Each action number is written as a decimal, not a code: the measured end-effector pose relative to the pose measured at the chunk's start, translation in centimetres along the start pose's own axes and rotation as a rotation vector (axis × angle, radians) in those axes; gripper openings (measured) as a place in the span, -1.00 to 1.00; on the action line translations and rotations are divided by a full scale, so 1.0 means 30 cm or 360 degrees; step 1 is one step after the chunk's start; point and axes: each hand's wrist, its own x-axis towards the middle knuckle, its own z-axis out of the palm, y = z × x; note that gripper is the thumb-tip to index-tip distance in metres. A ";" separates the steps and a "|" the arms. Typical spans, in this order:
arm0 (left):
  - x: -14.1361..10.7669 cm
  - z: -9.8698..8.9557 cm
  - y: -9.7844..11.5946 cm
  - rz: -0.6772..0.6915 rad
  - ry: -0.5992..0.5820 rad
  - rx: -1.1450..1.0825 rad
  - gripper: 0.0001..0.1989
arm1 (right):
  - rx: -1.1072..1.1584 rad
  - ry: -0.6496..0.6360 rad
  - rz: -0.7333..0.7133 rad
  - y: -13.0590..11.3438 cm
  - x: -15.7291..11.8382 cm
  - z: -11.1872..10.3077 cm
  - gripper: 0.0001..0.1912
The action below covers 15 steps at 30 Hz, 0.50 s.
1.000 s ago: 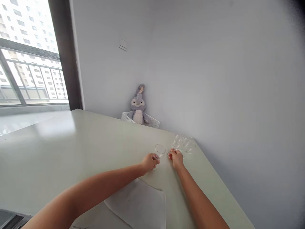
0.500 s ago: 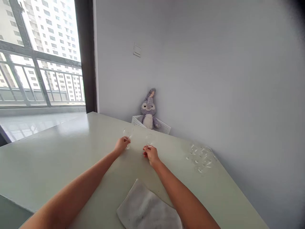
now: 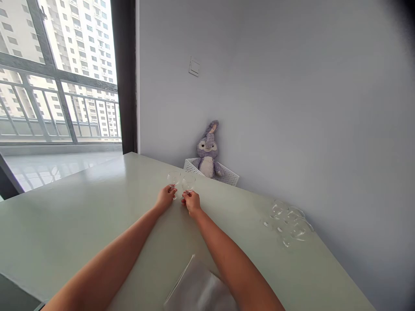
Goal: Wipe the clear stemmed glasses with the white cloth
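Note:
My left hand (image 3: pixel 166 197) is closed around the stem of a clear stemmed glass (image 3: pixel 174 177), which stands upright on the pale table (image 3: pixel 97 203). Just to its right, my right hand (image 3: pixel 192 202) pinches the stem of a second clear glass (image 3: pixel 188 182), its bowl up. A small gap separates the two hands, and the bowls are close side by side. Whether the second glass's foot touches the table is hidden by my fingers.
Several clear glasses (image 3: pixel 288 220) are grouped at the table's right edge. A grey cloth (image 3: pixel 202 287) lies at the near edge, partly under my right forearm. Behind the table, a purple plush rabbit (image 3: pixel 207 157) sits in a white perforated basket (image 3: pixel 229 176) against the wall.
My right hand has moved left with its glass, closer to the glass in my left hand. My left hand keeps its hold. The whole view has shifted slightly.

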 end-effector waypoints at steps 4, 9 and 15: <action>0.012 0.003 -0.021 0.0021 0.0023 -0.0024 -0.77 | 0.0000 0.0020 -0.0015 -0.001 0.022 0.015 -0.86; 0.014 0.006 -0.023 0.0064 -0.0002 -0.0082 -0.77 | 0.0009 0.0042 -0.0025 -0.002 0.041 0.028 -0.88; 0.012 0.010 -0.030 0.0060 0.0016 -0.0124 -0.79 | 0.0012 0.0043 -0.0023 0.003 0.040 0.034 -0.83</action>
